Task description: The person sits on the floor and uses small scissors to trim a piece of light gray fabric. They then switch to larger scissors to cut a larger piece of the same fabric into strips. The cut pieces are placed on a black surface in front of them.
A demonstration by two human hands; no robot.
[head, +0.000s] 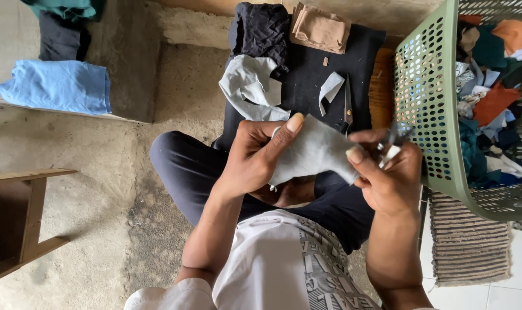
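In the middle of the frame, the left hand (252, 158) and the right hand (387, 172) both held a grey piece of cloth (312, 152) by its ends. The right hand also gripped a small metal tool (392, 140), too blurred to identify. At the right stood a green basket (427, 97) with fabric scraps (490, 103).

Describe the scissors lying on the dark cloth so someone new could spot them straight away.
Start at the green perforated basket full of fabric scraps on the right. Just left of it a black cloth is spread on the floor, above the hands. The scissors lie near its right edge, blades pointing away, beside a small pale grey scrap; they are the only thin, dark metal thing there.
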